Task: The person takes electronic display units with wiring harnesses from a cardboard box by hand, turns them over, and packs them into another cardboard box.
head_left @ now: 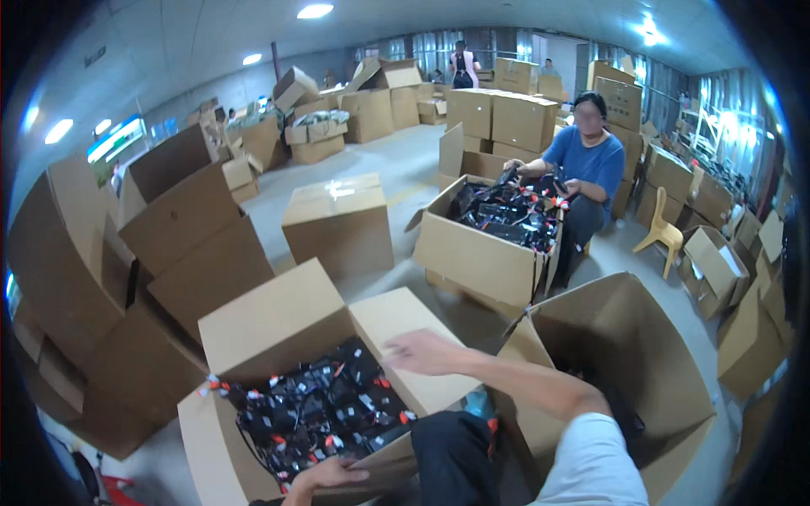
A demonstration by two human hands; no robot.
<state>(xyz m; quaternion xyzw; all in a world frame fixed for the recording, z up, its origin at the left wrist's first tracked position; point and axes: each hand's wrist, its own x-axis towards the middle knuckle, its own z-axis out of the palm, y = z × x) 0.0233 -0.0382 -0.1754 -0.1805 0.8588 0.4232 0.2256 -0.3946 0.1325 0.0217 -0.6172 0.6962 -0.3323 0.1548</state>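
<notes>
In front of me stands an open cardboard box point(278, 308) filled with black parts point(325, 405), which have cables and red and white connectors. My left hand point(333, 474) is at the near side of this box, beside the black parts, its fingers stretched out and nothing visible in them. Reaching across to the left, my right hand point(422, 352) hovers by the box's right flap. Motion smears its fingers, so I cannot tell whether they hold anything. To my right stands another open box point(624, 346), deep and mostly in shadow; a few dark items show inside.
A seated person in a blue shirt point(595, 160) handles dark parts over another filled box point(481, 257). A closed carton point(337, 223) stands on the floor ahead. Stacked cartons point(190, 219) crowd the left. A yellow chair point(662, 232) and more boxes point(713, 270) are at right.
</notes>
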